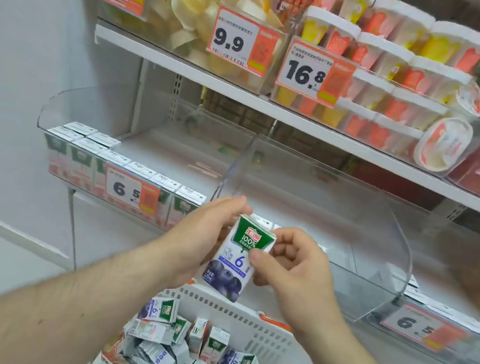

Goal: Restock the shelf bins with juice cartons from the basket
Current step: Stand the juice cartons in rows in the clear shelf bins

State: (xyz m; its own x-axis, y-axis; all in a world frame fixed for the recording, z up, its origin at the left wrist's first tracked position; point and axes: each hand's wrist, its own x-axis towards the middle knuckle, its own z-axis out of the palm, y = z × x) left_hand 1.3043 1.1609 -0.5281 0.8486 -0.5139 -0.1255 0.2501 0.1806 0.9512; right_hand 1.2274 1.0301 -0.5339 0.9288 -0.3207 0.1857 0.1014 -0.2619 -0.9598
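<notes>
Above the basket [248,320], both the left hand [204,238] and the right hand [294,268] gripped one blueberry carton [238,258] before the near-empty middle bin [319,222], while the left bin [90,150] held only rows along its edges and many cartons [179,354] remained unshelved.

Both hands [195,237] grip blueberry carton [237,261]; basket [245,314] below
</notes>
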